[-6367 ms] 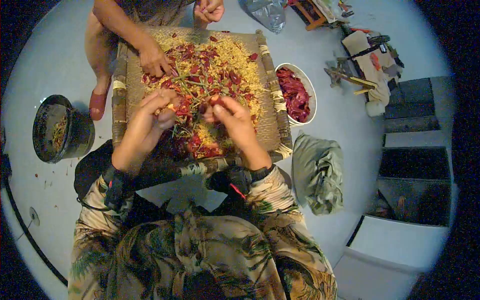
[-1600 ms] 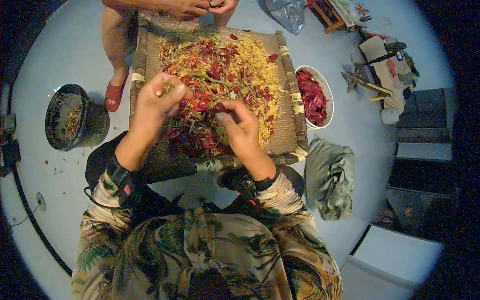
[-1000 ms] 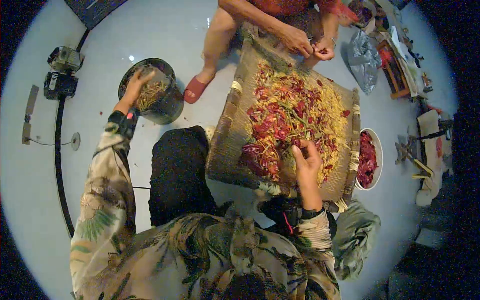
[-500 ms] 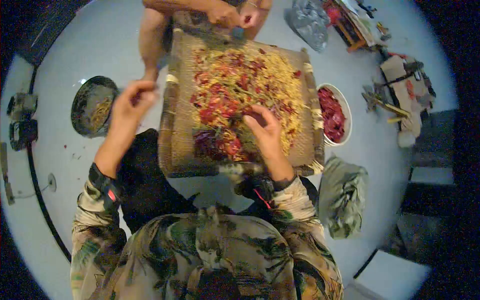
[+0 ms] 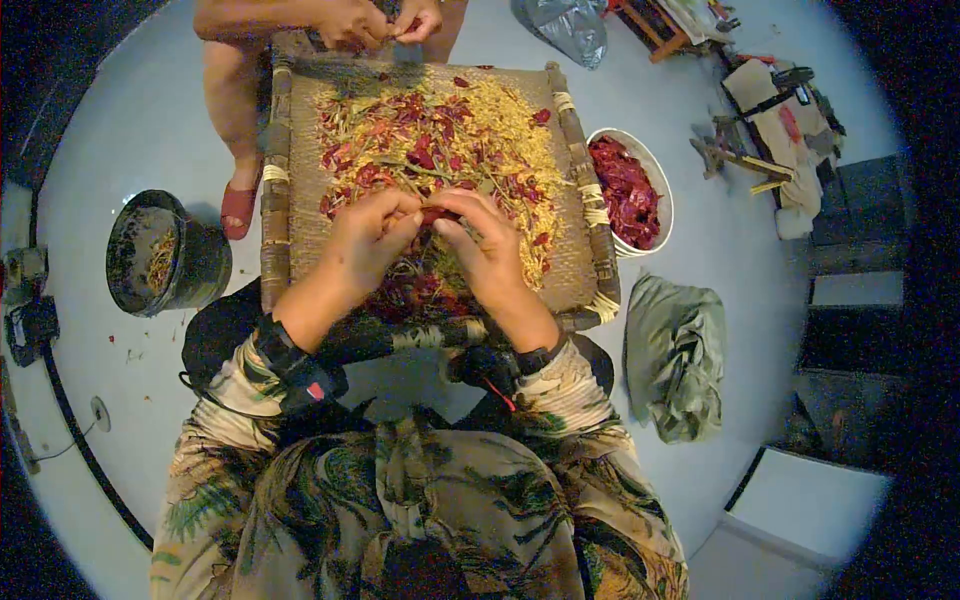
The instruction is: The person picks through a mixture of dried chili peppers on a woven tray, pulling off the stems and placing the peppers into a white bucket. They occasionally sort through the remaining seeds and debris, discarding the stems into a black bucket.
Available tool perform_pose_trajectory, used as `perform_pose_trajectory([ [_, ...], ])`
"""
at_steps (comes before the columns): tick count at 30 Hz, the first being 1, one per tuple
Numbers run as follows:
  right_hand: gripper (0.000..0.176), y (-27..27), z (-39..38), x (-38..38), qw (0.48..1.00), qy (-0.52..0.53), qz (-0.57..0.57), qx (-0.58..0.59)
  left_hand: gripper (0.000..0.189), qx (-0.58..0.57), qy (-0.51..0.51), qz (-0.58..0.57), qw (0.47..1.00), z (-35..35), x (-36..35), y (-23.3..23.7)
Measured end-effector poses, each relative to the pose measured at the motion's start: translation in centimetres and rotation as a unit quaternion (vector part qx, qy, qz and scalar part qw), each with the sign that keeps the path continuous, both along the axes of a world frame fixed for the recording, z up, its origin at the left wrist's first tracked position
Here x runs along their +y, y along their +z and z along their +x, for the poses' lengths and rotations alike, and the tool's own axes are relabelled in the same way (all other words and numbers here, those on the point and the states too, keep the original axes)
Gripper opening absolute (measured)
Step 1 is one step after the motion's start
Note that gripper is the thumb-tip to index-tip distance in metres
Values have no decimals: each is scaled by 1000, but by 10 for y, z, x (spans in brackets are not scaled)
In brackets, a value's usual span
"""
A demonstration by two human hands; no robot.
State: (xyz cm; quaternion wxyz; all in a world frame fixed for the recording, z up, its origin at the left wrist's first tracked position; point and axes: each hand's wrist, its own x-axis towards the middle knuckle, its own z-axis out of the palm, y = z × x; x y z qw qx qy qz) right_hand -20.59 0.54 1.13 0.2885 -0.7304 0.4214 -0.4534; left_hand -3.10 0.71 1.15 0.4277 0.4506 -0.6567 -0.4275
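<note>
Both my hands meet over a woven bamboo tray [image 5: 291, 200] laid across my lap. Between my fingertips is a dark red dried chili pepper [image 5: 434, 214]. My right hand [image 5: 488, 250] pinches the pepper with thumb and forefinger. My left hand [image 5: 362, 240] has its fingers curled closed against the pepper's other end. Below them, the tray bears yellow chili seeds [image 5: 500, 115] mixed with red pepper pieces [image 5: 422, 152] and stems. A darker heap of peppers [image 5: 410, 300] lies at the near edge, partly hidden by my wrists.
A white bucket [image 5: 667, 205] of red pepper pieces stands to the right, a dark bucket [image 5: 200, 270] with stems to the left. A green-grey sack [image 5: 675, 360] lies on the floor. Across the tray, another person's hands [image 5: 385, 25] work close together. A grey plastic bag [image 5: 570, 30] sits beyond.
My left hand has come from beside the dark bucket to the tray's middle, meeting my right hand at the pepper. The view has shifted, and the other person's hands remain close together.
</note>
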Motion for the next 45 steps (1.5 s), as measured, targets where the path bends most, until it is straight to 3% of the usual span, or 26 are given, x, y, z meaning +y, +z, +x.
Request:
perform_pose_trajectory([
  [5,25,14,12,3,980,-112,-134,100,10,-97,77,-89,988,5,-1,-12],
  [8,21,14,12,11,972,-118,-153,136,9,-132,102,-131,977,7,-1,-9],
  [11,15,5,24,17,993,-88,5,78,9,-167,103,-134,971,3,4,-3],
  [14,12,-1,22,12,994,-95,-13,59,9,-161,86,-145,972,-1,5,-4],
  [17,11,2,22,14,993,-103,52,26,9,-155,75,-143,975,-3,6,-3],
  [20,10,2,21,16,991,-116,50,54,9,-154,73,-141,975,-4,9,2],
  [27,10,-14,18,15,987,-109,121,-3,5,-98,77,-160,979,-7,6,-6],
  [30,8,-32,15,11,978,-83,175,-82,6,-78,80,-77,991,-7,6,-9],
  [33,8,-39,14,8,960,-50,225,-156,8,95,49,48,993,-7,4,-14],
  [36,10,-30,12,6,942,-21,266,-203,6,241,13,214,947,-6,2,-15],
  [39,10,-27,11,6,929,-10,282,-238,4,301,1,236,924,-7,1,-13],
  [42,8,-12,14,10,913,-23,303,-272,6,88,73,58,992,-5,-1,-15],
  [45,8,-9,17,12,915,-58,294,-271,12,-88,108,-223,965,-2,2,-3],
])
